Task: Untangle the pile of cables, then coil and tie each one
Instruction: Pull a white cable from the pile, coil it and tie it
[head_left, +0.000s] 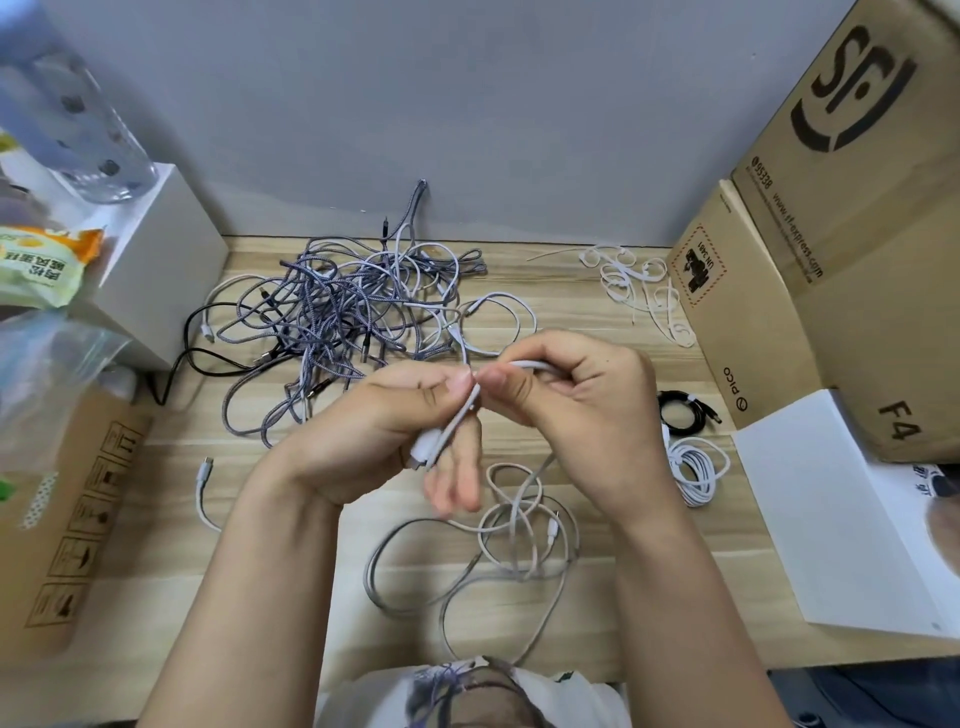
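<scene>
Both my hands are raised over the middle of the wooden table (623, 597). My left hand (395, 415) pinches a white cable (452, 426) between thumb and fingers, its end folded into a short bundle. My right hand (576, 400) grips the same white cable just to the right, thumb tip against my left thumb. The rest of this cable lies in loose loops (514, 540) on the table below my hands. A tangled pile of grey braided, white and black cables (343, 312) sits behind my hands.
Two coiled, tied cables, one black (685, 413) and one white (698, 467), lie at the right. White ties (634, 283) lie at the back right. Cardboard boxes (831, 249) stand at the right, a white box (166, 260) and a cardboard box (67, 519) at the left.
</scene>
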